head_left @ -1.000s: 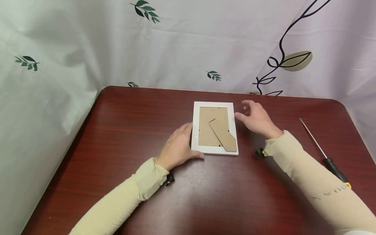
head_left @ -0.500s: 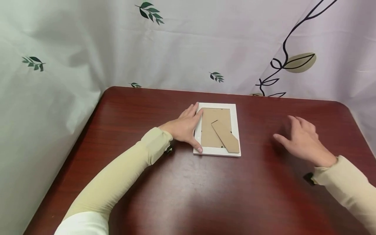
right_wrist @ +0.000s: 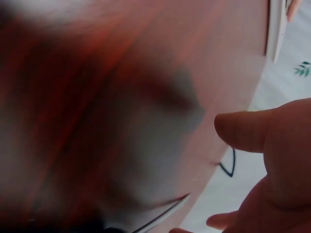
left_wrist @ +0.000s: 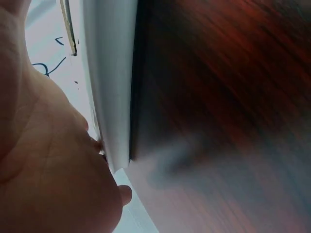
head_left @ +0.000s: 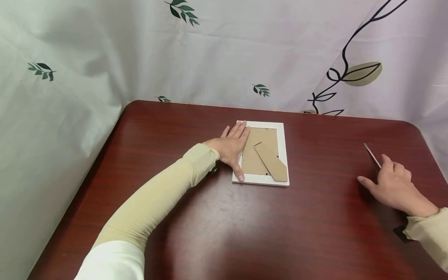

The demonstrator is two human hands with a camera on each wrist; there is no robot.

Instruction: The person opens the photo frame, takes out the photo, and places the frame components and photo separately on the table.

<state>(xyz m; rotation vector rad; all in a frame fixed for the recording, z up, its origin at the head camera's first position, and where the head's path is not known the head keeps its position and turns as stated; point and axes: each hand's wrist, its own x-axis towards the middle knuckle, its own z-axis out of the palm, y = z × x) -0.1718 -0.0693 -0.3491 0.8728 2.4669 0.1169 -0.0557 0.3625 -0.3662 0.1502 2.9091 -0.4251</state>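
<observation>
A white picture frame (head_left: 260,180) lies face down on the table, its brown backing board (head_left: 250,161) and slanted easel stand (head_left: 273,165) facing up. My left hand (head_left: 231,147) rests flat along the frame's left border, fingers straight and thumb spread toward the near corner. In the left wrist view the palm lies beside the frame's white edge (left_wrist: 111,87). Over at the right, my right hand (head_left: 393,186) hovers with relaxed fingers and holds nothing. Just beyond it shows the metal shaft of a screwdriver (head_left: 372,155); the hand hides its handle. The shaft (right_wrist: 163,216) also shows in the right wrist view.
The dark red wooden table (head_left: 280,233) has rounded far corners. A pale curtain (head_left: 217,58) with leaf prints hangs along its back and left sides.
My right hand has moved from beside the frame rightward to the screwdriver. My left hand has shifted from the frame's left edge onto its border.
</observation>
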